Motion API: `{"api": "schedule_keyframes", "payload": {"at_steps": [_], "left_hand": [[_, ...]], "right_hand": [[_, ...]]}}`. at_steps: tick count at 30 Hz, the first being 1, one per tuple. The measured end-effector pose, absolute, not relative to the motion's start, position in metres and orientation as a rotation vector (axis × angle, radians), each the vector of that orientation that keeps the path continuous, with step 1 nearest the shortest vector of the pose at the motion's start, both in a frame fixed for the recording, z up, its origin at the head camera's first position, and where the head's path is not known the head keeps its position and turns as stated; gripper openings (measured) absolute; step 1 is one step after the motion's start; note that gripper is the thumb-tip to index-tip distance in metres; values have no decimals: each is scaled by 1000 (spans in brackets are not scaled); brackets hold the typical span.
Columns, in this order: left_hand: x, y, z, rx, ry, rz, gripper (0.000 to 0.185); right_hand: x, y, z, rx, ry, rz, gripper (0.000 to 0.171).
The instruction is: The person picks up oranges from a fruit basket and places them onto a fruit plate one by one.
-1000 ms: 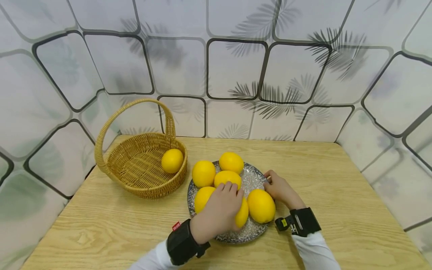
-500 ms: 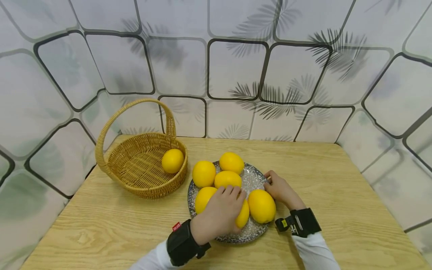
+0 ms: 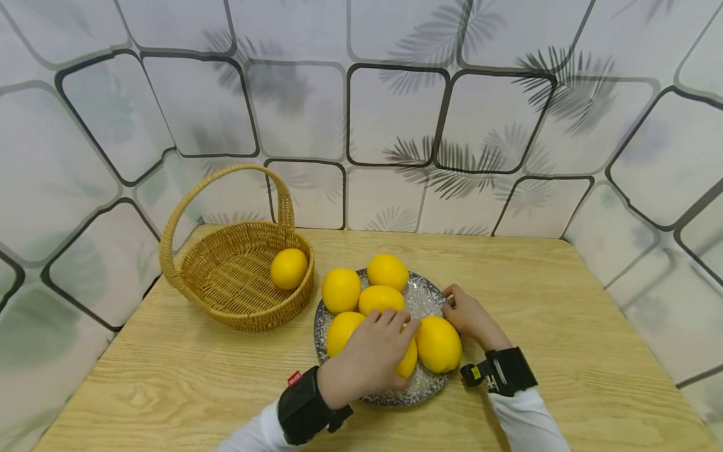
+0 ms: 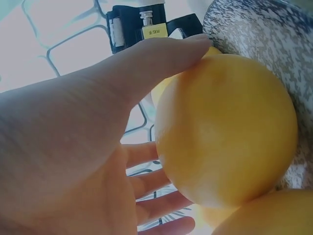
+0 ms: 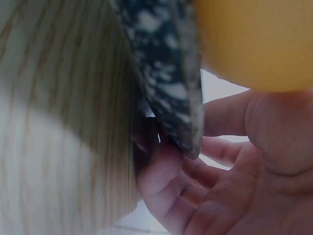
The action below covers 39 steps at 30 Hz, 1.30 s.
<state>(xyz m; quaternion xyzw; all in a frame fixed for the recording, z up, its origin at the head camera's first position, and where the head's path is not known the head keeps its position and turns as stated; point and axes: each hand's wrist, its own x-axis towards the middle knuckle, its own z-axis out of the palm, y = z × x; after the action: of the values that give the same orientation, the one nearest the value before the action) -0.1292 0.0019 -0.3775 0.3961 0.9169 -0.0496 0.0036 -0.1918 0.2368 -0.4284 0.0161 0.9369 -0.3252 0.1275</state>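
Note:
A speckled dark plate [image 3: 425, 295] on the wooden table carries several yellow lemons. My left hand [image 3: 390, 342] lies over the front middle lemon [image 3: 409, 361] with its fingers curled round it. In the left wrist view the thumb [image 4: 161, 54] lies across the top of this lemon [image 4: 230, 132], and the fingers reach behind it. My right hand [image 3: 465, 314] holds the plate's right rim. The right wrist view shows its fingers [image 5: 166, 178] curled under the rim [image 5: 166, 88]. A large lemon [image 3: 438, 344] sits between the two hands.
A wicker basket [image 3: 226, 295] with a tall handle stands left of the plate and holds one lemon [image 3: 289, 268]. More lemons [image 3: 387, 271] lie at the back of the plate. Patterned walls close in behind and at both sides of the table [image 3: 565, 314].
My left hand's fingers have slid a little to the right and closed further round the front lemon. The right hand and the plate have stayed in place.

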Motion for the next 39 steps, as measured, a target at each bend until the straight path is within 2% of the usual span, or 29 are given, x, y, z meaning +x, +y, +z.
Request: {"api": "schedule_keyframes", "payload": {"at_steps": [16, 26, 34, 39], "left_hand": [[-136, 0, -374, 1259, 3015, -97, 75], [-159, -30, -347, 949, 3139, 235, 68], [-199, -63, -324, 615, 3159, 404, 63], [-226, -87, -323, 446, 3192, 412, 61]], "right_hand": [[-195, 239, -430, 51, 2721, -940, 36], [-194, 237, -430, 50, 2717, -952, 36], [-195, 238, -431, 48, 2719, -942, 36], [-195, 238, -432, 40, 2725, -942, 36]]}}
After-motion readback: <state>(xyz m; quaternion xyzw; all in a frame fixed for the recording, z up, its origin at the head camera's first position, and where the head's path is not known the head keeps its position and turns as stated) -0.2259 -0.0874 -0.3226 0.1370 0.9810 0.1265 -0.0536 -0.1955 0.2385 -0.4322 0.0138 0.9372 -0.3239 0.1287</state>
